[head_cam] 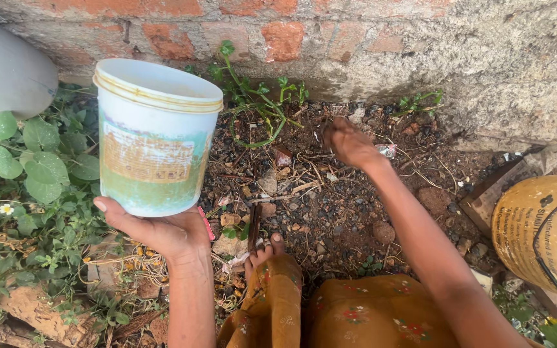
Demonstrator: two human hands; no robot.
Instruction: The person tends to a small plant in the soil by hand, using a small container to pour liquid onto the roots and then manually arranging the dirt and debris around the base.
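Note:
My left hand holds a white plastic bucket from below, upright, with a worn green and orange label. My right hand reaches forward over dark, stony soil near the base of a brick wall. Its fingers are curled down at the ground; whether they pinch anything cannot be made out. A small green weed grows just left of that hand. My bare toes and my orange flowered garment show at the bottom.
Leafy green plants with a small white flower cover the left side. A grey pipe leans at the upper left. A yellow sack and a brick piece lie at the right. Stones and dry twigs litter the soil.

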